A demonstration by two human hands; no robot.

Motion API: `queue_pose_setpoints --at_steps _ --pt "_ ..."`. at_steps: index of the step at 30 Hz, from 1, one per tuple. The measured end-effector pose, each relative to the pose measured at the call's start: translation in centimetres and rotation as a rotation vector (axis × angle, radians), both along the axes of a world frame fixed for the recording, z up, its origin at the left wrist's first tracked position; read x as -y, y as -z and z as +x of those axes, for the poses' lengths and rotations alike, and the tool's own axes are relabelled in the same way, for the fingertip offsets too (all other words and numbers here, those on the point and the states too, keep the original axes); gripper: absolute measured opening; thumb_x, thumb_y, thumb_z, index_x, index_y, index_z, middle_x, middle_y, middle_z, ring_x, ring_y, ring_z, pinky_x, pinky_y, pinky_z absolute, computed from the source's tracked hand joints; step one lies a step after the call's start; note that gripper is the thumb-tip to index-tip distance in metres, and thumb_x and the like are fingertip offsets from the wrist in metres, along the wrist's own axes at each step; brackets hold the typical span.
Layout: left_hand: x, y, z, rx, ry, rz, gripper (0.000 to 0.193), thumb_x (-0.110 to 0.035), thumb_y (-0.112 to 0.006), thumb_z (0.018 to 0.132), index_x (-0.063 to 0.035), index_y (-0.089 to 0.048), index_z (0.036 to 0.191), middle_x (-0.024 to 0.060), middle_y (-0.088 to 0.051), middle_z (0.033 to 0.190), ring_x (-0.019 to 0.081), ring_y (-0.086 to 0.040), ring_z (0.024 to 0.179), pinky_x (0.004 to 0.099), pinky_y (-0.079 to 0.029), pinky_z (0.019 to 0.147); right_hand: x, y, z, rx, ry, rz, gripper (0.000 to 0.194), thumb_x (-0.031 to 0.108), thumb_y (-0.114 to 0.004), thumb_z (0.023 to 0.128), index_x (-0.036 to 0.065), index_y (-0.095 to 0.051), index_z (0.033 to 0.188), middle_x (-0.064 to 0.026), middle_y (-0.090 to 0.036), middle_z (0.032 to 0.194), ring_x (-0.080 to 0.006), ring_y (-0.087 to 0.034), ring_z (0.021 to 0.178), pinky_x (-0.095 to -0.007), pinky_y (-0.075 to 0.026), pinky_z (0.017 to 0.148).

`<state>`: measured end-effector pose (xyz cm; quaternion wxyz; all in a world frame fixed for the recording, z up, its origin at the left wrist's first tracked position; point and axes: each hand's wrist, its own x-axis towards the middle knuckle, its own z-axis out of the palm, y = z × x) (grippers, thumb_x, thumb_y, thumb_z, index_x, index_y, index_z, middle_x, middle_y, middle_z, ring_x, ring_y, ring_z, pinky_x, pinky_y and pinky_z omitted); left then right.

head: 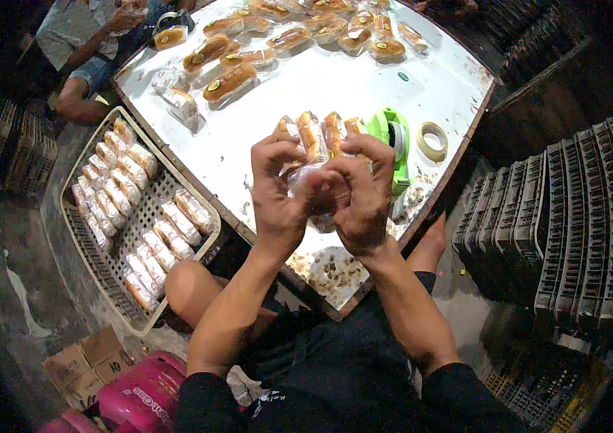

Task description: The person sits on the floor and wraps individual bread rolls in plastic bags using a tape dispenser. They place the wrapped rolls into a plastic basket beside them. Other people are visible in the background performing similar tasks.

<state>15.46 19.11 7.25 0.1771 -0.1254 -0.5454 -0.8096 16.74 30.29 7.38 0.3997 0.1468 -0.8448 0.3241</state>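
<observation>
Between my two hands I grip a bunch of wrapped bread rolls (312, 138), standing side by side over the near part of the white table. My left hand (280, 189) presses on them from the left, with its fingers curled over the wrapping. My right hand (358, 192) closes in from the right, its thumb close to the left one. Clear plastic shows between the palms, but the lower ends of the rolls are mostly hidden. Just beyond my right hand stands a green tape dispenser (399, 146), partly covered by that hand. A roll of tape (432, 142) lies to its right.
Many wrapped rolls (230, 82) lie across the far side of the table (312, 81). A plastic crate (138, 227) with rows of wrapped rolls rests at left. Stacked crates (550, 216) stand at right. A pink gas cylinder (138, 395) is at lower left. Another person (84, 48) sits at upper left.
</observation>
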Motion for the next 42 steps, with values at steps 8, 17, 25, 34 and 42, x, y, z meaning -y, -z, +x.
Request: queue_pose_setpoints --at_steps 8,17,25,34,42 --pt "1.1 3.3 -0.4 0.339 0.007 0.004 0.024 -0.005 -0.069 0.089 -0.0081 -0.045 0.089 -0.0026 -0.049 0.08 0.0049 -0.045 0.072 0.0212 -0.041 0.065 2.7 2.5 -0.2 0.389 -0.278 -0.956 0.021 0.01 -0.057 0.095 0.003 -0.051 0.114 -0.0073 -0.05 0.11 -0.017 -0.051 0.101 -0.0344 -0.044 0.091" --pt "1.6 3.7 -1.4 0.355 -0.04 -0.049 0.021 -0.007 -0.069 0.088 -0.007 -0.048 0.089 -0.0018 -0.049 0.081 0.0064 -0.045 0.074 0.0229 -0.04 0.068 -13.7 8.4 -0.6 0.871 0.375 -0.646 0.04 0.035 -0.068 0.091 -0.003 -0.066 0.078 -0.0074 -0.06 0.076 -0.0147 -0.052 0.072 -0.0331 -0.042 0.067" --pt "1.1 5.3 -1.3 0.41 -0.01 -0.037 0.019 -0.005 -0.066 0.09 -0.008 -0.047 0.088 -0.0025 -0.048 0.081 0.0058 -0.044 0.073 0.0218 -0.039 0.066 -11.2 7.9 5.1 0.763 0.374 -0.736 0.037 0.032 -0.064 0.095 -0.001 -0.066 0.079 -0.004 -0.063 0.077 -0.0139 -0.056 0.075 -0.0291 -0.045 0.072" --pt "0.2 5.8 -1.0 0.523 0.038 -0.043 0.012 -0.009 -0.063 0.092 -0.0047 -0.051 0.09 0.0 -0.052 0.083 0.0086 -0.048 0.077 0.0249 -0.042 0.071 -1.7 2.7 3.1 0.669 -0.134 -1.198 0.021 0.024 -0.061 0.099 0.003 -0.063 0.1 0.0011 -0.062 0.097 -0.0071 -0.047 0.082 -0.0231 -0.039 0.081" --pt "-7.3 9.1 1.0 0.504 0.266 -0.414 0.018 -0.013 -0.066 0.09 -0.0037 -0.052 0.096 0.0033 -0.054 0.085 0.0117 -0.05 0.078 0.0272 -0.043 0.066 -6.0 4.2 9.2 0.697 -0.026 -1.266 0.02 0.015 -0.064 0.095 -0.002 -0.067 0.106 -0.0089 -0.062 0.119 -0.0165 -0.054 0.114 -0.0313 -0.041 0.098"
